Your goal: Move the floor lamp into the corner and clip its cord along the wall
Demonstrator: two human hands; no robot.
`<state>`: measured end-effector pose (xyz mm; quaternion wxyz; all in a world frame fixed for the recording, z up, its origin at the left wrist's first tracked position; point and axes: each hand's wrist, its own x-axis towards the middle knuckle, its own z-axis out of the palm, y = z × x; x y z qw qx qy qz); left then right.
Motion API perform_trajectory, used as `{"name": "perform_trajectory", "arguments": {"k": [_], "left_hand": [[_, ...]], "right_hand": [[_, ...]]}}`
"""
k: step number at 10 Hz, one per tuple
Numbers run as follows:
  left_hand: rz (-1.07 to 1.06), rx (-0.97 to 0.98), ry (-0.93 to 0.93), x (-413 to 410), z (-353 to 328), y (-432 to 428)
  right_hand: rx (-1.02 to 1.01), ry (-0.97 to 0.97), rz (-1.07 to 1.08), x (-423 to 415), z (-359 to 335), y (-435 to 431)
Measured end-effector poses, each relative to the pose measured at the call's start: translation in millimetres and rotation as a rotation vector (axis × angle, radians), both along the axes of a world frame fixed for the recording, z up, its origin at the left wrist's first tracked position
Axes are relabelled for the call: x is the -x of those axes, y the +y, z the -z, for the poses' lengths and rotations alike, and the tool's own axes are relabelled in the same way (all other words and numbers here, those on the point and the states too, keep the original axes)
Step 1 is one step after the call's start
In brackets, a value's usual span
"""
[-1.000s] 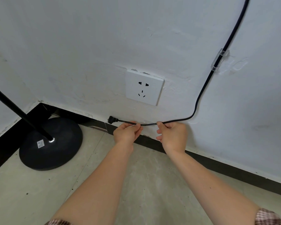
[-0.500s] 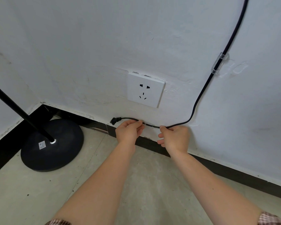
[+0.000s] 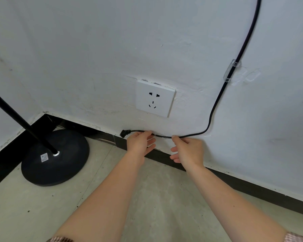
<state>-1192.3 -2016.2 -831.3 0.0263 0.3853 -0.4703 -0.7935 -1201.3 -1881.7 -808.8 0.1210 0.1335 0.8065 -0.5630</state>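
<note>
— Reaching forward and down, both bare forearms stretch toward the foot of the white wall (image 3: 94, 49). What do the hands have?

— The black cord (image 3: 215, 105). The left hand (image 3: 140, 143) pinches it between thumb and forefinger, just short of the plug (image 3: 125, 133), with the other fingers spread loosely below. The right hand (image 3: 187, 151) pinches the same cord a little farther along; its lower fingers hang uncurled, palm turned inward.

— So the two hands are near each other?

— Yes, with a short stretch of cord sagging slightly between them, just above the dark baseboard (image 3: 252, 189).

— Where does the cord run from there?

— From the right hand it bends upward along the wall, passes through a clear clip (image 3: 231, 70) stuck to the plaster, and leaves the top edge of the view.

— And the plug?

— It hangs free, below and left of the white socket (image 3: 155, 98).

— And the lamp?

— Its round black base (image 3: 59, 163) sits on the floor (image 3: 156, 206) in the corner at left, with the black pole (image 3: 16, 119) rising at a slant out of frame. A small white label lies beside the pole's foot.
</note>
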Motion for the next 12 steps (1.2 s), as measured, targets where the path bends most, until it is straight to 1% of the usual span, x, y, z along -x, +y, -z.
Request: {"name": "perform_trajectory", "arguments": {"k": [2,3,5,6,8,9,10,11,12], "left_hand": [[0.038,-0.022,-0.038,0.6,-0.3,1.9],[0.022,-0.007,-0.028,1.4,-1.6,3.1],[0.068,0.098,-0.031,0.2,-1.1,4.5],[0.081,0.112,-0.037,1.5,-2.5,6.8],[0.132,0.18,-0.075,0.2,-0.5,7.8],[0.147,0.194,-0.096,-1.7,-4.5,5.9],[0.167,0.191,-0.091,-5.2,-8.5,4.4],[0.226,0.194,-0.129,-8.4,-13.0,5.2],[0.21,0.363,-0.161,-10.0,-17.3,3.7]], "right_hand": [[0.0,0.018,-0.003,1.7,-0.5,3.4],[0.0,0.025,0.016,3.0,0.7,3.6],[-0.101,0.069,-0.019,4.3,2.8,7.6],[-0.104,0.061,-0.038,3.9,1.2,8.3],[-0.133,-0.018,-0.112,-1.1,-10.7,11.2],[-0.182,-0.028,-0.19,-3.6,-22.7,14.7],[-0.184,0.004,-0.223,-3.9,-36.5,22.9],[-0.174,-0.005,-0.255,-7.8,-56.0,30.9],[-0.067,0.071,-0.227,-14.0,-90.0,47.6]]}}
